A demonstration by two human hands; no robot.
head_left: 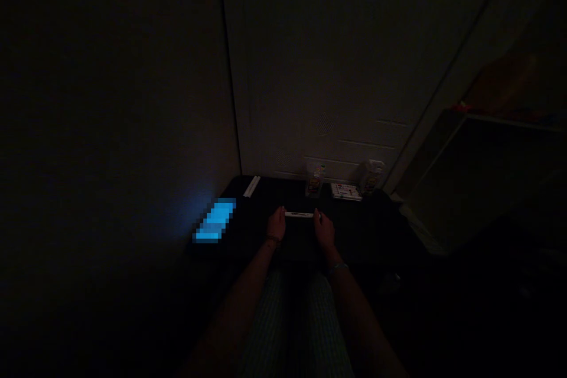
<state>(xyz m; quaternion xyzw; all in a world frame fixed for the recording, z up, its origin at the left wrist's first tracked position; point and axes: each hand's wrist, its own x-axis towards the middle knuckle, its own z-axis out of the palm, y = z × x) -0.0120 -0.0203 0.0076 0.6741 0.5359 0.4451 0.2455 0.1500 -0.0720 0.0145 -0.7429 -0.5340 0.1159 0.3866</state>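
Both hands on one part. Left hand (pixel 277 224) has its fingers closed on the left end of a white stick (pixel 300 214), pen-like, dark marks along it; right hand (pixel 325 229) grips the other end. Stick is roughly level, crosswise in front of the person, above the dark tabletop (pixel 367 233); can't tell if it touches. Bands on both wrists.

Further out: white flat box (pixel 346 191), printed, at the back, between a clear-looking package (pixel 315 182) on its left and a pale package (pixel 373 176) on its right. White stick pair (pixel 251 186) lies side by side at the back left. Glowing blue rectangle (pixel 215 220), pixelated, at the left edge, lighting the side wall (pixel 186 147).

Room very dark. Back wall (pixel 328 59) behind the tabletop has faint line marks and two hatched patches low down. Shelf edge (pixel 509 121) at right, orange item on top, too dim to identify.

Count: three white sticks (one held), two packages, one box, one blue rectangle.
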